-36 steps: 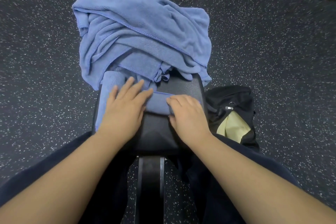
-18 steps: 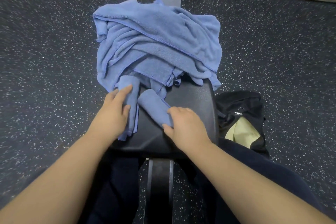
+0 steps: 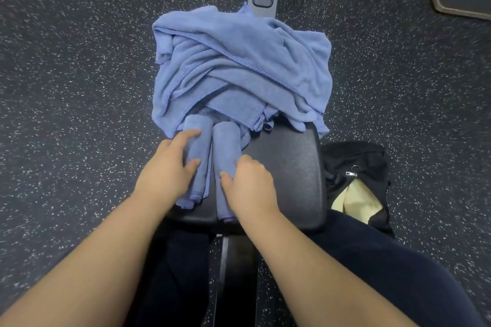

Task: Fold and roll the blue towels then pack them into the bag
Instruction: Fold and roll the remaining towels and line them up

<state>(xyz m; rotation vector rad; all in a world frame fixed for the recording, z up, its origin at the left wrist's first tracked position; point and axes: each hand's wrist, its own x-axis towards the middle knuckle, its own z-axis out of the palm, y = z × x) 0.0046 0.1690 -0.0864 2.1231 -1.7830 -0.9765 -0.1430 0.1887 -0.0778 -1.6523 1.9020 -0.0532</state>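
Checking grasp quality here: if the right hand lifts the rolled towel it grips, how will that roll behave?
The rolled towel is soft cloth with nothing visibly binding it, so it would probably sag and loosen unless the right hand squeezes it. It looks light. On the smooth bench pad it could roll sideways.

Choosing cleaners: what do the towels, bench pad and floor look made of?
Towels: soft looped cloth, likely microfibre or terry; matte, stitched hems. Bench pad: black vinyl or leather-like cover, faint sheen. Floor: likely rubber, dark with white flecks.
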